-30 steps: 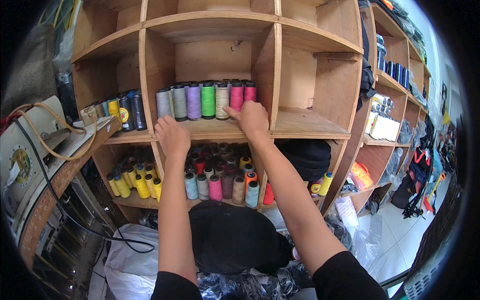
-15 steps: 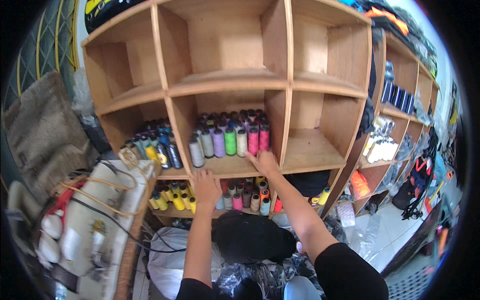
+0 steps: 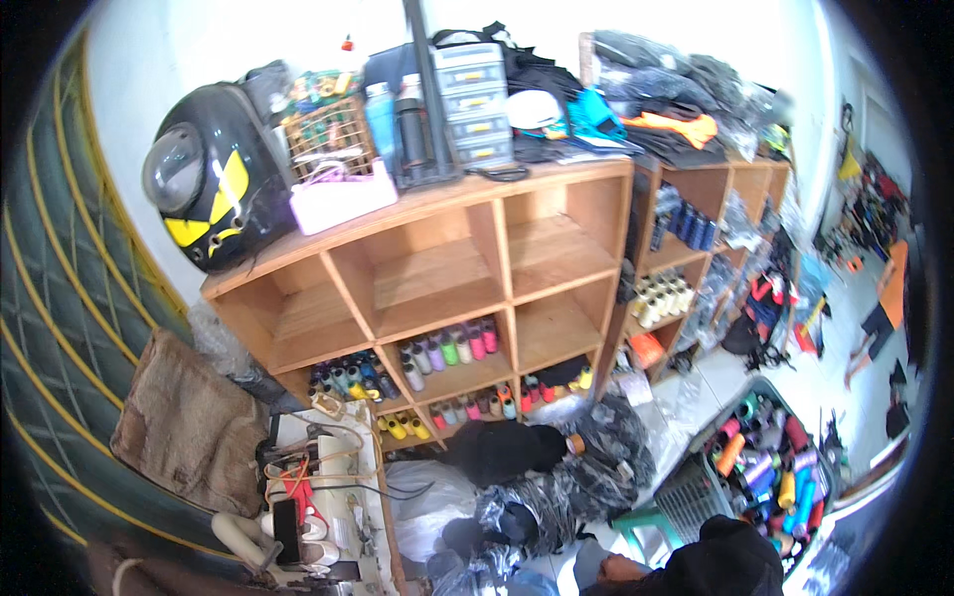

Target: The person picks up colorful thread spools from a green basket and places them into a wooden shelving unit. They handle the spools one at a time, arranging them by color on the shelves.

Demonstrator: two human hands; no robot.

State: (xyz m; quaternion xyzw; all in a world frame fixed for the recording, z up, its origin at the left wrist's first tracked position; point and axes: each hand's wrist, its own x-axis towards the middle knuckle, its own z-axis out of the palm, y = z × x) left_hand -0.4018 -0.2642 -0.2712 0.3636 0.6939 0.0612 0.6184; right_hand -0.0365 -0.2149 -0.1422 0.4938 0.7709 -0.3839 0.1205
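My right hand (image 3: 623,569) shows at the lower edge, partly cut off, below my black sleeve (image 3: 720,564). It lies beside my grey-clad knee (image 3: 590,562); its fingers are too unclear to tell open from closed. My left hand is out of view. To the right, nearest that sleeve, stands a grey plastic crate (image 3: 693,500) heaped with thread spools (image 3: 760,467) of many colours. Ahead, a wooden cubby shelf (image 3: 502,303) holds upright thread cones (image 3: 449,353) in grey, purple, green, cream and pink. Yellow cones (image 3: 402,427) stand in the row below.
A green stool (image 3: 636,524) stands against the crate. Plastic bags (image 3: 596,447) and a black bundle (image 3: 507,449) lie before the shelf. At left is a sewing machine table (image 3: 373,477) with cables. A black helmet (image 3: 214,179) sits on top; another person (image 3: 889,298) is far right.
My view has pulled back and turned right, bringing the crate and shelf top into sight. Both hands have left the shelf; the right is now low beside my knee.
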